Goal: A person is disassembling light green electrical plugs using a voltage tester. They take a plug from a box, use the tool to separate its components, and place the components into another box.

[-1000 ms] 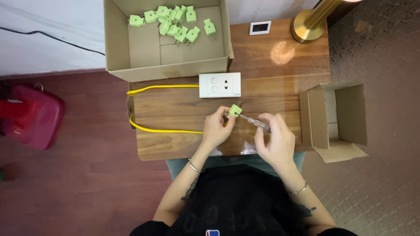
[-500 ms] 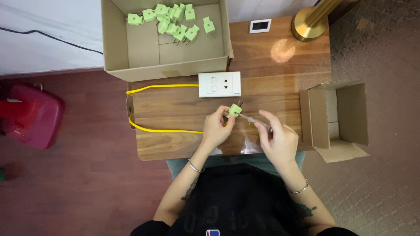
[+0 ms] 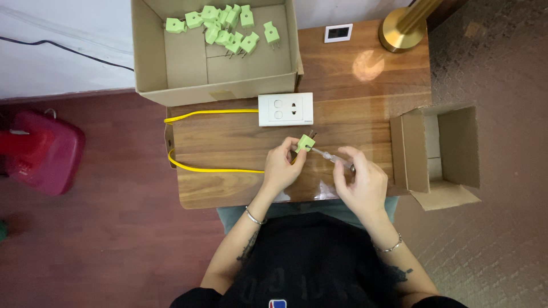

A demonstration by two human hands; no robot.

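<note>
So your left hand (image 3: 281,168) is pinching a green plug (image 3: 304,142) just over the wooden table (image 3: 228,154), below the white socket (image 3: 285,109). Your right hand (image 3: 361,183) is gripping a thin screwdriver (image 3: 331,157), tip right at the plug.

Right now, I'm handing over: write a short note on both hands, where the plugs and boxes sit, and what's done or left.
Left hand: pinches one green plug over the wooden table.
Right hand: holds a slim screwdriver, tip at that plug.
Large cardboard box: a heap of loose green plugs.
Small box: looks empty, so seemingly none finished.
White socket on yellow cable: untouched.
</note>
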